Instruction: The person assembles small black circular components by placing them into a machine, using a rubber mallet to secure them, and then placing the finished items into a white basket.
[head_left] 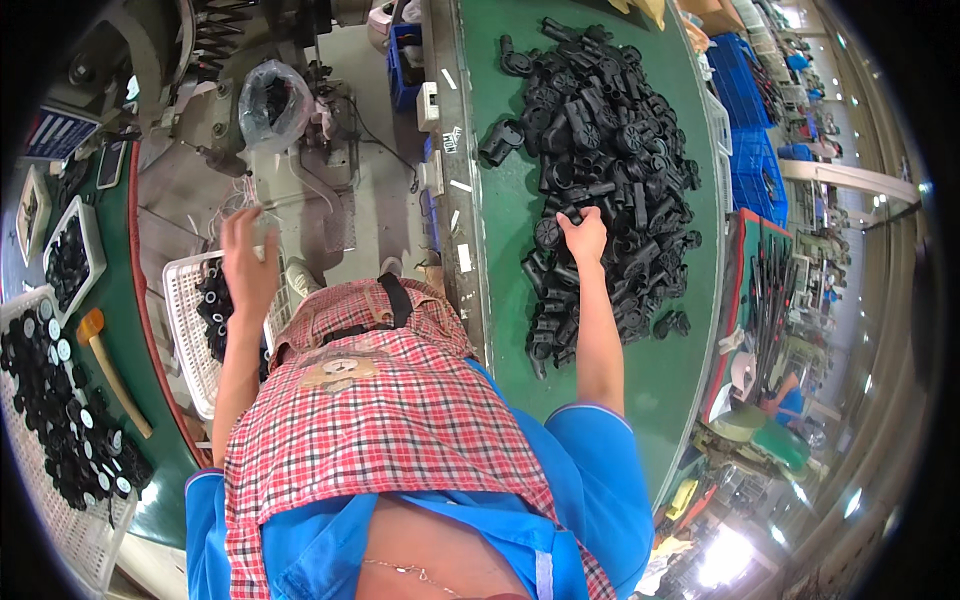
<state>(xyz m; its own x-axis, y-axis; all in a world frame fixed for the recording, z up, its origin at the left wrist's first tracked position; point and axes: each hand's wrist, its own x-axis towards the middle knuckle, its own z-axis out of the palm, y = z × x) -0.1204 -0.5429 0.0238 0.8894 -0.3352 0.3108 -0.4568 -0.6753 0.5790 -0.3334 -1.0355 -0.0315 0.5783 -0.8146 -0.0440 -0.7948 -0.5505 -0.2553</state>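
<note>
On the green table [520,220], right hand [583,236] closes, apparently, on one piece atop the black plastic parts [600,150]; lift it clear singly. Left hand [245,262] hovers open, empty, above the white basket [185,310].

Bright even indoor light, glare at lower right, strong fisheye bending, dark vignetted corners, edges soft

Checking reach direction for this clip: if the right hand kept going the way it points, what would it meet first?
The right hand already rests at the edge of the pile of black plastic parts on the green table. Going straight on, it would push deeper into that pile, though depth is hard to judge.
</note>
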